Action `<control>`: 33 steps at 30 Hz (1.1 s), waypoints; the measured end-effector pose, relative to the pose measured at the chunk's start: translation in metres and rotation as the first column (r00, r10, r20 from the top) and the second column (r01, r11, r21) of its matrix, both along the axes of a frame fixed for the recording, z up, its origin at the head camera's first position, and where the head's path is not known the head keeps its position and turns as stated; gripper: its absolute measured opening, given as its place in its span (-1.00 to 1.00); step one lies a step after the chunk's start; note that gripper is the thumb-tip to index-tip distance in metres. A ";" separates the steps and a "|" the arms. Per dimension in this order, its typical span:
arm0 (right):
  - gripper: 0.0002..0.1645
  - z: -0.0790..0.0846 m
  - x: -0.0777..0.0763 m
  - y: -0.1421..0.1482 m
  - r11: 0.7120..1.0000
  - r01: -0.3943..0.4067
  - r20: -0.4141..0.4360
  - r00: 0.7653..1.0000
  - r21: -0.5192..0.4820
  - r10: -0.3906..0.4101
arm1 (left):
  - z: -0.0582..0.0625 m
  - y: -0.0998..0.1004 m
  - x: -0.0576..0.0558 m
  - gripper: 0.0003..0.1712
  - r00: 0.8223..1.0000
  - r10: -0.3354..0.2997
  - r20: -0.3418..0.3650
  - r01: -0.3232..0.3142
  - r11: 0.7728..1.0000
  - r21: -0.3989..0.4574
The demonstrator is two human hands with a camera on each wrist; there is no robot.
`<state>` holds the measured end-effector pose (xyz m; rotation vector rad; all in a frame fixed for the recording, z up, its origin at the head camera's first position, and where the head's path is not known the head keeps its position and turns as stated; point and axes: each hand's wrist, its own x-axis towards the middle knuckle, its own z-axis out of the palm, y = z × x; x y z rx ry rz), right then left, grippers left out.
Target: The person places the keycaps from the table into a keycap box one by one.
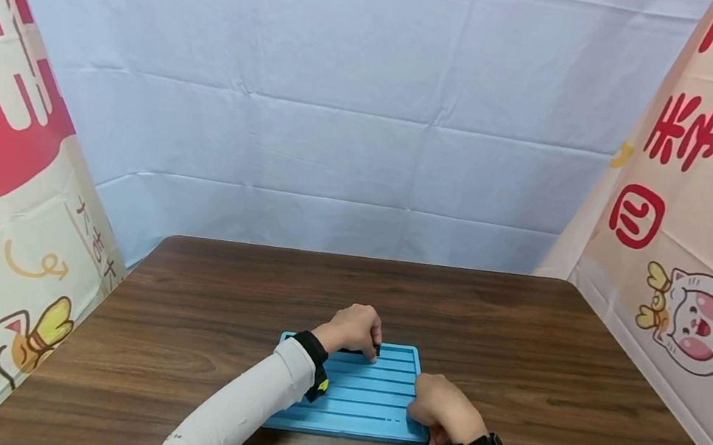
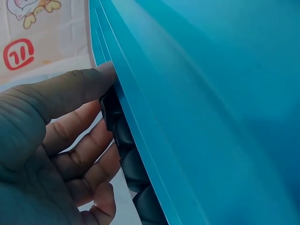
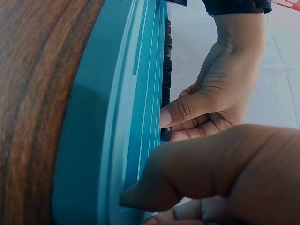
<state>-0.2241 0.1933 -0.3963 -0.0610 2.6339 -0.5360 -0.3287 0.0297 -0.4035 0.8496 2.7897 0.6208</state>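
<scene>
A light blue, ridged tray (image 1: 369, 395) lies on the brown table, its slots running from left to right. Along its far slot stands a row of black blocks (image 2: 134, 172), most of it covered by the left arm in the head view. My left hand (image 1: 354, 328) pinches the block at the row's right end, thumb on the near face and fingers behind. At the tray's right edge, my right hand (image 1: 443, 408) grips the rim; its thumb (image 3: 138, 197) presses on the near side, and its other fingers are partly hidden.
The wood-grain table (image 1: 206, 308) extends on every side of the tray. A pale blue cloth (image 1: 344, 102) hangs behind it, with printed cloths at the left (image 1: 11, 210) and right (image 1: 697, 220). Both wrists carry black straps with devices.
</scene>
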 end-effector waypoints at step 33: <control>-0.80 0.001 0.002 -0.001 1.000 -0.001 -0.022 1.000 -0.008 0.001 | 0.007 -0.003 0.001 -0.85 0.991 -0.107 -0.083 0.101 0.992 -0.074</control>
